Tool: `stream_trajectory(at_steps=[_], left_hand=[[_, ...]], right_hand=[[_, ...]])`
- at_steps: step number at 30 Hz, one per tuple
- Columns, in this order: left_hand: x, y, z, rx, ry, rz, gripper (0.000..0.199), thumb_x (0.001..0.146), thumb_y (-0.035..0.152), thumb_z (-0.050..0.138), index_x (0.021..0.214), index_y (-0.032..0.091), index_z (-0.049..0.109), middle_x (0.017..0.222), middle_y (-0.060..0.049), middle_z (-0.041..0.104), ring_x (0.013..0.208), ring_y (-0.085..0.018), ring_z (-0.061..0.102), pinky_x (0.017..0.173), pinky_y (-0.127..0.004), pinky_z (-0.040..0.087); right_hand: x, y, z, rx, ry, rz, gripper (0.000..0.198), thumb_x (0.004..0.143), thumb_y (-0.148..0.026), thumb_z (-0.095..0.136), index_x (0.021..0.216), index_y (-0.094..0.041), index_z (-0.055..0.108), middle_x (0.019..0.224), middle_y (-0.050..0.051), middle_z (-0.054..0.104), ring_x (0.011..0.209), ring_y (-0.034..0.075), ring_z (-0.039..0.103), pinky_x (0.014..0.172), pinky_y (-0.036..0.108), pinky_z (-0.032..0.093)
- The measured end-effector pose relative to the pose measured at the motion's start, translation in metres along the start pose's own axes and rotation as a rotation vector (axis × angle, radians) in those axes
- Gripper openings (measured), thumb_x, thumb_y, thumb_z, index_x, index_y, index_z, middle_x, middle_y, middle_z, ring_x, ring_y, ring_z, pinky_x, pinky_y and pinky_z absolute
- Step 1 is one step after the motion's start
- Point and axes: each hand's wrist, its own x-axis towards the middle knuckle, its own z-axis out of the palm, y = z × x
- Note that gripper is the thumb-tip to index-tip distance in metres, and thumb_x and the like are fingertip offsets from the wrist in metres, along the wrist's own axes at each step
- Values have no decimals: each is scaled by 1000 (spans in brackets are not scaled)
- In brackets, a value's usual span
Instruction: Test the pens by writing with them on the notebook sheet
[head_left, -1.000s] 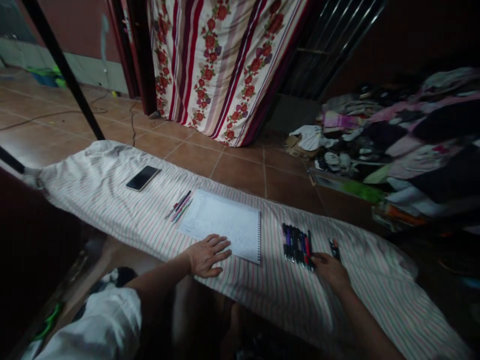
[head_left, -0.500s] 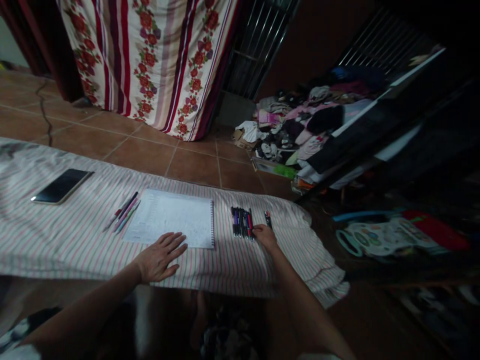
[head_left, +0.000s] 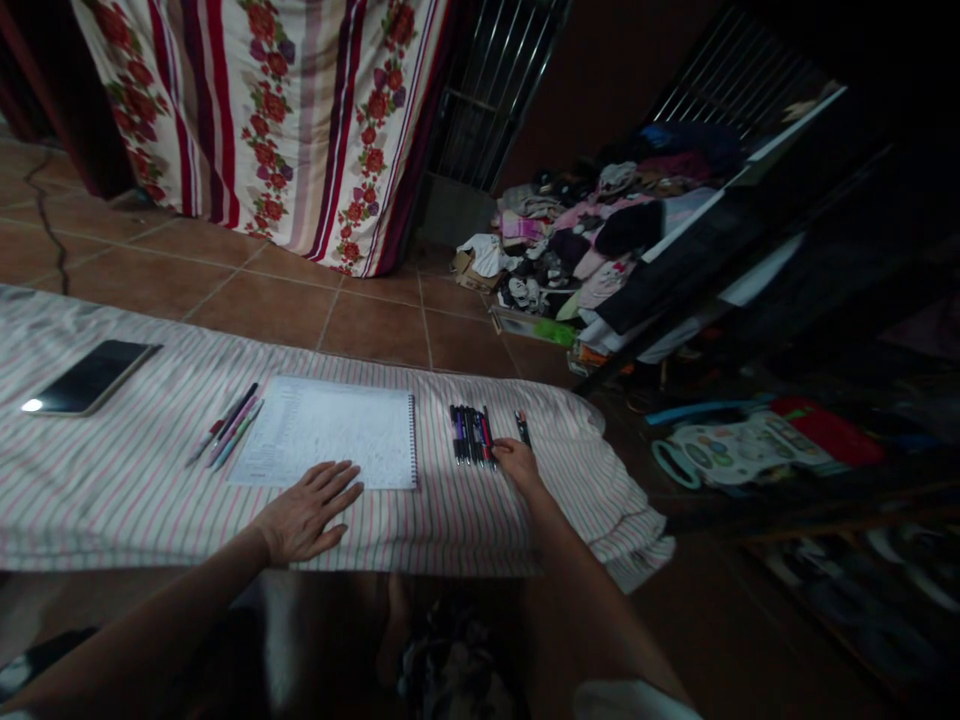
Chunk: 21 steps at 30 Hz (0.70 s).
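My left hand (head_left: pixel 309 512) lies flat with fingers spread over the near edge of a spiral notebook (head_left: pixel 330 425), whose page has faint writing. Its wire binding is on the right side. To the right of the notebook, several pens (head_left: pixel 468 435) lie side by side in a row. My right hand (head_left: pixel 517 462) is at the row's right end, thumb and fingertips pinched at a red and black pen (head_left: pixel 486 432). Just beyond that hand lies a separate dark pair of pens or similar sticks (head_left: pixel 522 426), partly hidden by it.
Several coloured pens (head_left: pixel 229 430) lie left of the notebook, and a phone (head_left: pixel 94 378) farther left. Everything rests on a striped cloth (head_left: pixel 150 490). A floral curtain (head_left: pixel 300 130) hangs beyond the tiled floor (head_left: pixel 375 325). A clothes pile (head_left: pixel 570 235) is at the back right.
The whole view has shifted slightly, so things appear farther left. Both hands keep nearly the same places relative to the notebook and the pens.
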Motion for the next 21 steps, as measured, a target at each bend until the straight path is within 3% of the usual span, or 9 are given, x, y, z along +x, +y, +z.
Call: stream_trajectory(at_steps=[6, 12, 14, 16, 21], left_hand=[[-1, 0, 1, 7, 31, 6, 51, 83, 31, 42, 132, 16, 35, 137, -16, 38, 127, -30, 29, 101, -48, 27], [-2, 2, 0, -11, 73, -9, 53, 81, 36, 44, 129, 15, 37, 135, -17, 38, 125, -30, 32, 98, -49, 29], [-1, 2, 1, -14, 103, -38, 53, 80, 39, 45, 126, 15, 40, 127, -18, 46, 119, -30, 38, 97, -49, 30], [-1, 3, 3, -9, 120, -52, 52, 79, 41, 45, 124, 16, 42, 120, -16, 52, 113, -29, 44, 97, -48, 30], [-5, 12, 3, -25, 163, -118, 55, 80, 39, 44, 128, 15, 36, 125, -18, 48, 117, -30, 41, 99, -50, 28]], right_hand=[[-16, -8, -10, -41, 68, 0, 30, 72, -21, 48, 95, -18, 67, 87, 5, 69, 85, 17, 63, 74, 24, 45], [-50, -52, -17, -62, 109, -163, 34, 76, -20, 40, 99, -13, 64, 98, 12, 65, 93, 21, 60, 81, 30, 43], [-68, -72, -4, -49, 84, -275, 32, 76, -19, 40, 95, -14, 65, 96, 10, 66, 93, 19, 59, 84, 28, 42], [-90, -90, 17, -38, 64, -482, 33, 77, -20, 38, 94, -12, 65, 96, 11, 66, 93, 19, 59, 85, 28, 43], [-143, -115, 81, -35, 140, -774, 36, 82, -29, 38, 101, -14, 64, 106, 12, 63, 102, 24, 55, 91, 36, 42]])
